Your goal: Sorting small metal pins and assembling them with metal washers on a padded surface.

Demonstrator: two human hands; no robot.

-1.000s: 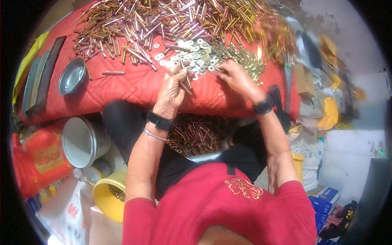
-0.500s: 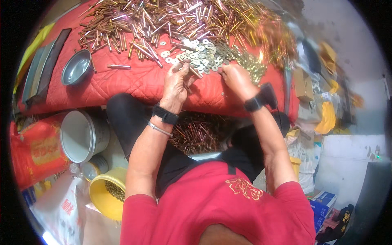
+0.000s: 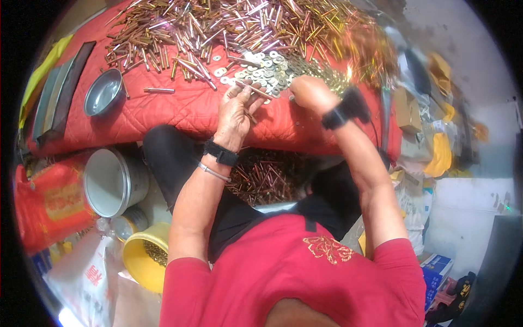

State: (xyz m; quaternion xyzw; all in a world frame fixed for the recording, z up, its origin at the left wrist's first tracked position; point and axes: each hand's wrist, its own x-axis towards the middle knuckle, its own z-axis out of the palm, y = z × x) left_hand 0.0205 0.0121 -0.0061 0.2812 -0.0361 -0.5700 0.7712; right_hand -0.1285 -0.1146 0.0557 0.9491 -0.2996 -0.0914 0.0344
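My left hand (image 3: 234, 117) is closed around a thin metal rod (image 3: 255, 90), held slantwise near the fingertips. Another rod end (image 3: 250, 115) sticks out beside the palm. Just beyond the fingers lies a pile of flat round washers (image 3: 267, 71), silvery with centre holes. To the right, my right hand (image 3: 315, 94) is curled with its knuckles up at the pile's near edge. Its fingertips are mostly hidden, and what they pinch cannot be made out. A large heap of copper-coloured metal rods (image 3: 261, 27) spreads behind the washers.
The rods and washers lie on a red quilted cloth (image 3: 180, 122). At left are a metal bowl (image 3: 103, 91) and a single rod (image 3: 159, 90). Below stand a white bucket (image 3: 106, 182) and a yellow bucket (image 3: 143, 278) with small metal parts. More rods (image 3: 261, 177) lie between my knees.
My right hand has shifted slightly left and away from me, over the near edge of the washers. The rod in my left hand has tilted a little; that hand stays in place.
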